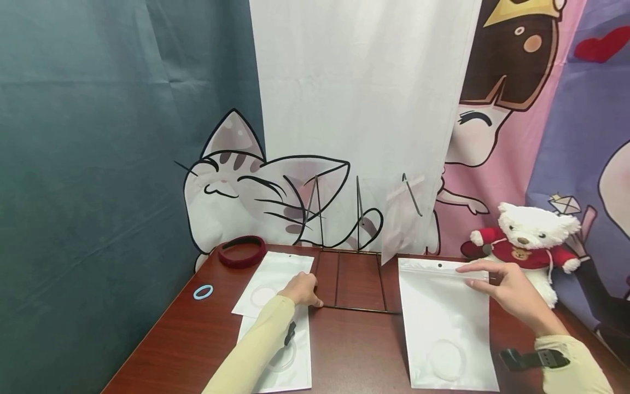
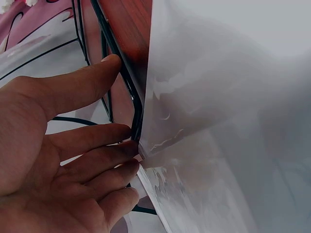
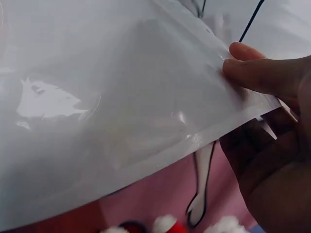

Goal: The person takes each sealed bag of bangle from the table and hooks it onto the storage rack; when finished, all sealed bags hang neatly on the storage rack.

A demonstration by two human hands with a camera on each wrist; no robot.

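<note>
My right hand (image 1: 514,290) pinches the top right corner of a white zip pouch (image 1: 445,317), thumb in front and fingers behind. A round clear patch shows low on this pouch. In the right wrist view, the pouch (image 3: 121,97) spreads away from my right hand (image 3: 272,111). My left hand (image 1: 300,290) holds the near left part of a black wire rack (image 1: 361,310); in the left wrist view its thumb and fingertips meet the dark rod (image 2: 126,77). Beside that hand lie two more white pouches, an upper one (image 1: 287,265) overlapping a lower one (image 1: 300,369).
A clear bag (image 1: 401,219) hangs on the rack's right upright. A dark red headband (image 1: 242,264) and a light blue ring (image 1: 203,292) lie at the table's left. A white teddy bear (image 1: 529,246) in red sits at the right. Printed curtains (image 1: 364,82) stand behind the table.
</note>
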